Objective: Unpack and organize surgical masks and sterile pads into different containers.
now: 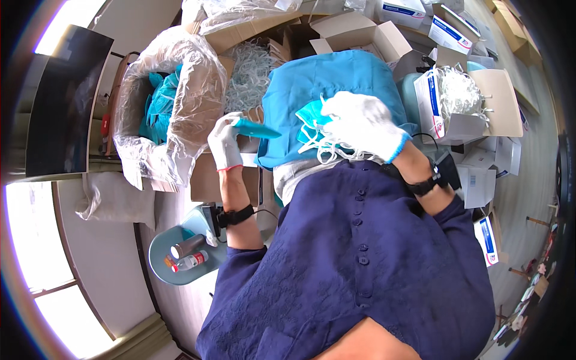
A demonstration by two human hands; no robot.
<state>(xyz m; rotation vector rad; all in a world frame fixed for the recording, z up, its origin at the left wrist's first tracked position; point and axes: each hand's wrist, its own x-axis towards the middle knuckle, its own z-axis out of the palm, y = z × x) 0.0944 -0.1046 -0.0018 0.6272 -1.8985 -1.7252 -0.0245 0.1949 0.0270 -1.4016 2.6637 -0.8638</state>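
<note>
My left hand (pixel 224 144), in a white knitted glove, is closed on a folded teal face mask (pixel 258 128), seen nearly edge-on. My right hand (pixel 365 123) wears a like glove with a blue cuff edge. Several teal face masks (pixel 308 114) with loose white ear loops (pixel 327 149) are bunched under it and in its fingers, though its fingertips are partly hidden. These masks lie over a blue cloth (pixel 336 69) spread across my lap. The two hands are apart, with bare cloth between them.
Left stands a plastic-lined carton (pixel 198 72) holding teal masks (pixel 161 105). White cords fill a carton (pixel 246 69) ahead and an open box (pixel 459 90) at right. Beside my left forearm, a blue-grey stool (pixel 162 273) carries a bottle (pixel 191 261) and a tumbler (pixel 187 246).
</note>
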